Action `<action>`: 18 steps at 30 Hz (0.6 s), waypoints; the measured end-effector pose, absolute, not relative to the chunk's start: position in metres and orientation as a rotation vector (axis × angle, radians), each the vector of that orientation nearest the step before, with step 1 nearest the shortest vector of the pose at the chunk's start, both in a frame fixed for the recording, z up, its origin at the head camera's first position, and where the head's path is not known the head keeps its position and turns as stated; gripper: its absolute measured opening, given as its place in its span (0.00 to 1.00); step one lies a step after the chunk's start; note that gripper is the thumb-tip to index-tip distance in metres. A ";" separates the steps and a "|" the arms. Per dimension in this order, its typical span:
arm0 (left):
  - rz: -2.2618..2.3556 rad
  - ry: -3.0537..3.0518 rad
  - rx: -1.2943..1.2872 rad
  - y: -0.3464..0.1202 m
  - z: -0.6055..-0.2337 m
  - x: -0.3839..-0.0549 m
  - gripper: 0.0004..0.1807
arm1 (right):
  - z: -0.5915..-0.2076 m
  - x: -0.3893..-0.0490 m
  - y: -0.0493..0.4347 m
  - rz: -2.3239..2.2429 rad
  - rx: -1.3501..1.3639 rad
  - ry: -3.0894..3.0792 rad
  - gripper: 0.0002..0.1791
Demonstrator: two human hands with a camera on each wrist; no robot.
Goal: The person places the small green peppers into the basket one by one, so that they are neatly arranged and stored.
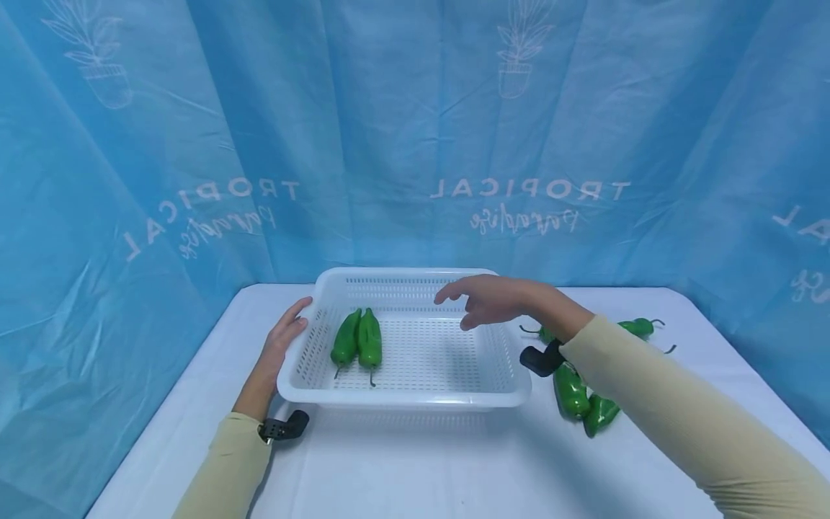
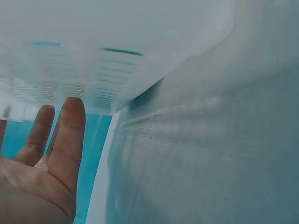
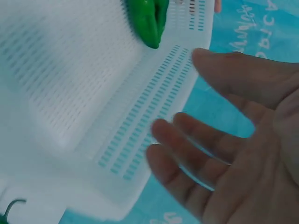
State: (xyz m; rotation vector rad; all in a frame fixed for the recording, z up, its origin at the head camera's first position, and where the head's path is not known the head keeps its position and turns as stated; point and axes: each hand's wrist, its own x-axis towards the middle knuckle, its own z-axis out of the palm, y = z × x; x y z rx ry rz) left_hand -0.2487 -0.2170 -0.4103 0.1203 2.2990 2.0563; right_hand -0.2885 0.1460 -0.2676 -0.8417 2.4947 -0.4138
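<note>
A white slotted plastic basket (image 1: 421,398) sits at the middle of the table, with two green peppers (image 1: 370,339) side by side in its left half. Against the basket's left wall lies my left hand (image 1: 285,335); the left wrist view shows its fingers (image 2: 70,135) extended along the slotted side. Over the basket's right half, my right hand (image 1: 489,299) hovers with fingers spread and nothing in them. In the right wrist view, its fingers (image 3: 187,158) overlap the basket's far wall, and a green pepper (image 3: 147,21) shows beyond.
More green peppers (image 1: 572,393) lie on the white tablecloth (image 1: 389,468) right of the basket, partly hidden by my right forearm. A blue printed curtain (image 1: 402,144) hangs behind the table and along its sides. Each wrist wears a black camera (image 1: 543,359).
</note>
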 end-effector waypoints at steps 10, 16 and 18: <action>2.020 2.311 0.123 -0.218 -0.418 -0.248 0.31 | -0.276 -0.252 0.200 -0.552 -1.018 2.726 0.30; 2.039 2.286 0.132 -0.217 -0.415 -0.248 0.31 | -0.273 -0.219 0.242 -0.563 -0.985 2.844 0.29; 2.032 2.302 0.125 -0.219 -0.413 -0.248 0.31 | -0.274 -0.215 0.252 -0.571 -0.992 2.872 0.29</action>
